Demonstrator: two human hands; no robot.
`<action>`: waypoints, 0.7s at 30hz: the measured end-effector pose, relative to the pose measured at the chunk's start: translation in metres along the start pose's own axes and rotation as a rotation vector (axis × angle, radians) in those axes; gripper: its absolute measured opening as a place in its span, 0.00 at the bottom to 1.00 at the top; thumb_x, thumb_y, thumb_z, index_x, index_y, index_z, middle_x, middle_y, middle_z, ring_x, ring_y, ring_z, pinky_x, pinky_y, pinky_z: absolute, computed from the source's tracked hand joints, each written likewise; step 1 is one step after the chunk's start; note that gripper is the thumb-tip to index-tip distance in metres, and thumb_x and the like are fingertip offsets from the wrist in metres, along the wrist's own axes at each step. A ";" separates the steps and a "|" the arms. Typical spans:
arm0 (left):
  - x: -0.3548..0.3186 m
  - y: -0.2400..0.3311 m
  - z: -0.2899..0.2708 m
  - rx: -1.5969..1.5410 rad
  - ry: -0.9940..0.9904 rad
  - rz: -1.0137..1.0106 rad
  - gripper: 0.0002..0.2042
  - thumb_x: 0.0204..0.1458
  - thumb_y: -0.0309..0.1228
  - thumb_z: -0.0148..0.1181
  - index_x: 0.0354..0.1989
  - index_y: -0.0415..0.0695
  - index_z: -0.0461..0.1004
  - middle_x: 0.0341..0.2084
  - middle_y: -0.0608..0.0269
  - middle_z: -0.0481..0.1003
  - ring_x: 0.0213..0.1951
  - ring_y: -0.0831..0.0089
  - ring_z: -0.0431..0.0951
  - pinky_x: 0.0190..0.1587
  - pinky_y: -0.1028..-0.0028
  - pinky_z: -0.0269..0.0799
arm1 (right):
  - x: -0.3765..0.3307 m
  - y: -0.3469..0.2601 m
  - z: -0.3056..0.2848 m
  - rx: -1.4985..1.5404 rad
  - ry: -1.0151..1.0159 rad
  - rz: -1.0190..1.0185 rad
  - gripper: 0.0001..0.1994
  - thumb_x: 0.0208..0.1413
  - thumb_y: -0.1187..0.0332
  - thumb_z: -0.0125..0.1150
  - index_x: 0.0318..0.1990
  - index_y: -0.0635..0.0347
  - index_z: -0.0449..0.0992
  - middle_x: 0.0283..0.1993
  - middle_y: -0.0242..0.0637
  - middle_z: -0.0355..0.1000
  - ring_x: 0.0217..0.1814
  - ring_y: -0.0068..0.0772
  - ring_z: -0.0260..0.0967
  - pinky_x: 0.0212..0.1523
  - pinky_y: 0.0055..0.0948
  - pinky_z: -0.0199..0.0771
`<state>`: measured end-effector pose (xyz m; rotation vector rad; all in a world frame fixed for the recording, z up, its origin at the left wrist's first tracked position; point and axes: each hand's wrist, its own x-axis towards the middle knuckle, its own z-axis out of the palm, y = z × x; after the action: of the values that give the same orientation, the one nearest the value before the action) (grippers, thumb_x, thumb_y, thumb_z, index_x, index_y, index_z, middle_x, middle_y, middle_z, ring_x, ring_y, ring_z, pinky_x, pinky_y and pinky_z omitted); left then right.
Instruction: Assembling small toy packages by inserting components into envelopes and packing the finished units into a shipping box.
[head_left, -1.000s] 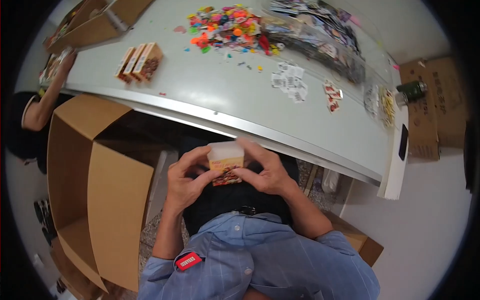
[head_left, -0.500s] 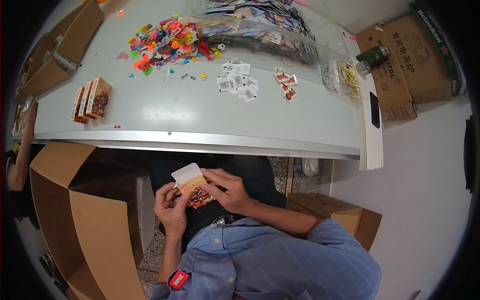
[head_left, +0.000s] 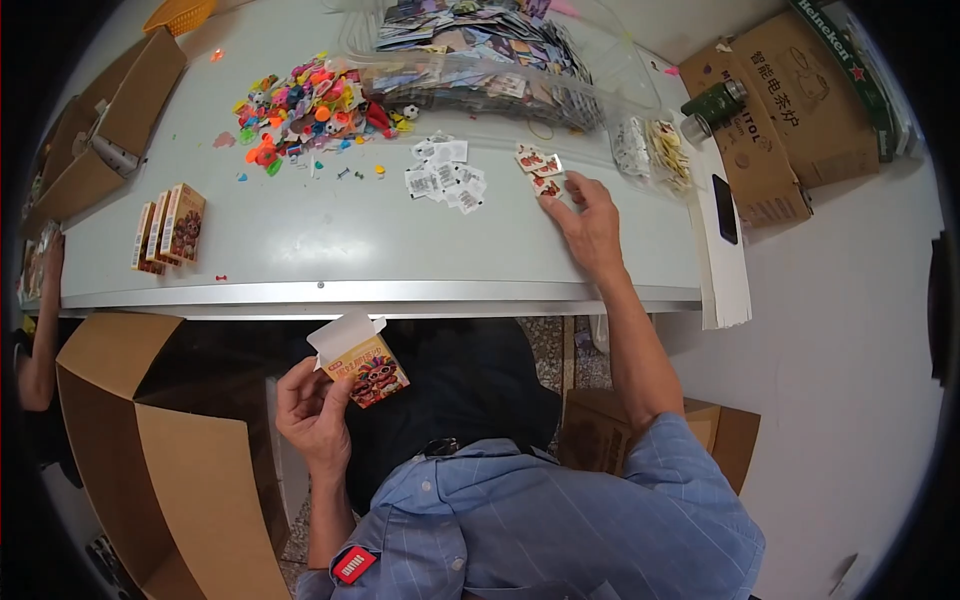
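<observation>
Left hand point(head_left: 318, 415) pinches open small box point(head_left: 372, 375) between thumb and fingers, flap up, box over the lap at 2 o'clock from that hand. Right hand point(head_left: 592, 228) at 2 o'clock from left, thumb and index at lowest of the small red-and-white cards point(head_left: 530, 158); can't tell if pinching. White slips point(head_left: 440, 178) at 9 o'clock from cards.

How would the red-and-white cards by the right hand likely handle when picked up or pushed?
The cards by the right hand are probably very light, being small and thin-looking. Pushed, they may slide apart, as separate pieces on the smooth-looking tabletop.
</observation>
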<state>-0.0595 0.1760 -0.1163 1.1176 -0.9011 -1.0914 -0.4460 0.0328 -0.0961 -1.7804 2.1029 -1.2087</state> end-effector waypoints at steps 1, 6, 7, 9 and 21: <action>0.000 0.001 0.000 0.019 0.001 0.025 0.20 0.52 0.15 0.67 0.53 0.35 0.71 0.42 0.53 0.81 0.40 0.75 0.81 0.43 0.78 0.77 | 0.003 0.000 0.001 -0.012 -0.061 -0.014 0.19 0.55 0.66 0.71 0.51 0.66 0.79 0.46 0.39 0.77 0.42 0.28 0.72 0.44 0.26 0.72; 0.015 0.013 0.012 0.087 -0.008 0.101 0.19 0.52 0.15 0.68 0.52 0.35 0.72 0.40 0.55 0.80 0.37 0.77 0.79 0.41 0.79 0.76 | 0.000 0.003 0.007 0.155 -0.070 0.118 0.12 0.57 0.67 0.69 0.45 0.66 0.82 0.38 0.37 0.79 0.38 0.24 0.72 0.43 0.22 0.71; 0.023 0.016 0.016 0.107 -0.011 0.159 0.19 0.52 0.15 0.68 0.52 0.35 0.72 0.41 0.56 0.80 0.37 0.77 0.79 0.41 0.79 0.76 | 0.000 0.004 0.007 0.221 -0.014 0.078 0.11 0.59 0.68 0.67 0.45 0.67 0.82 0.36 0.36 0.79 0.37 0.23 0.71 0.43 0.22 0.71; 0.039 0.021 0.023 0.135 -0.039 0.225 0.20 0.51 0.15 0.68 0.52 0.35 0.72 0.43 0.58 0.78 0.37 0.77 0.78 0.41 0.78 0.75 | 0.000 0.002 0.006 0.292 0.046 0.032 0.10 0.61 0.69 0.65 0.45 0.67 0.82 0.35 0.34 0.79 0.36 0.21 0.71 0.43 0.21 0.70; 0.143 -0.007 0.057 0.231 -0.193 0.332 0.20 0.52 0.19 0.69 0.53 0.37 0.74 0.44 0.60 0.78 0.40 0.76 0.78 0.43 0.76 0.74 | 0.010 -0.094 -0.015 0.779 -0.006 0.006 0.05 0.60 0.75 0.65 0.41 0.67 0.80 0.37 0.33 0.79 0.38 0.21 0.72 0.42 0.23 0.72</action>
<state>-0.0800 0.0234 -0.1072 1.0128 -1.3403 -0.8435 -0.3855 0.0327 -0.0220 -1.3883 1.3196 -1.6921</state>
